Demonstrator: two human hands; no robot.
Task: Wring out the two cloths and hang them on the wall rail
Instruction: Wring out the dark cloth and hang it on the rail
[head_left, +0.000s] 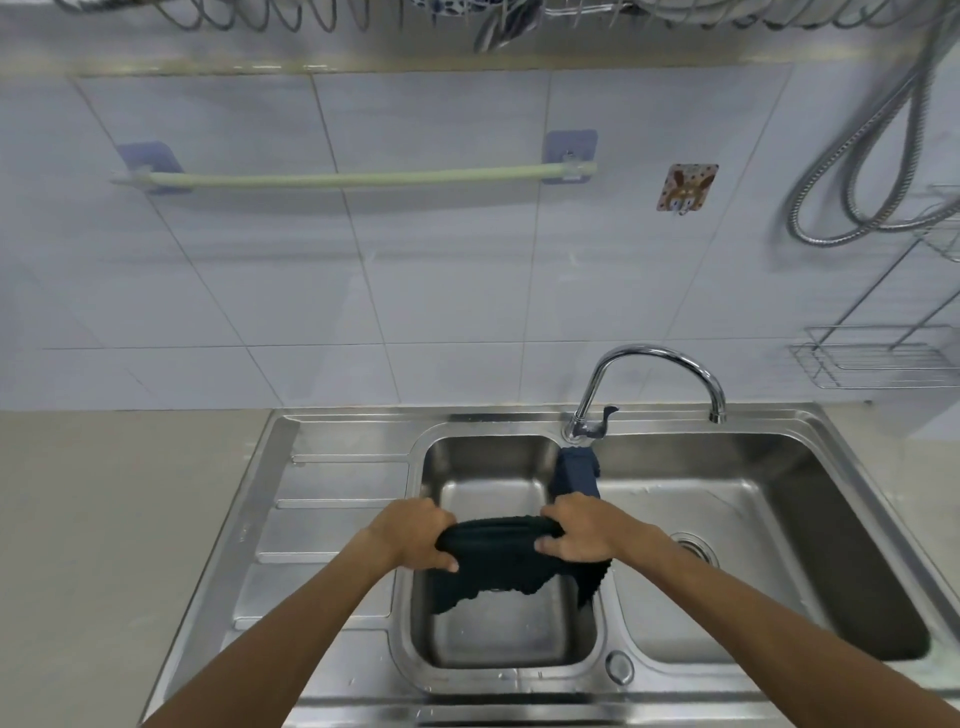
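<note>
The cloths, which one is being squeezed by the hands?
The dark green cloth, gripped at its ends by the left hand and right hand over the small basin. The blue cloth just hangs on the divider, untouched.

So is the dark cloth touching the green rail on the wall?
Apart. The head view shows the dark cloth held low over the sink, with bare tiles between it and the rail.

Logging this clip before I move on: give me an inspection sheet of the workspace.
Surface: steel double sink set in a beige counter.
Job's things: dark cloth gripped at both ends over the left basin; blue cloth draped on the divider; wall rail bare.
Clutter: nothing seen.
Hands: left hand and right hand closed on the dark cloth.
Cables: metal shower hose looped on the wall.
Surroundings: tap, wire shelf, adhesive hook.
</note>
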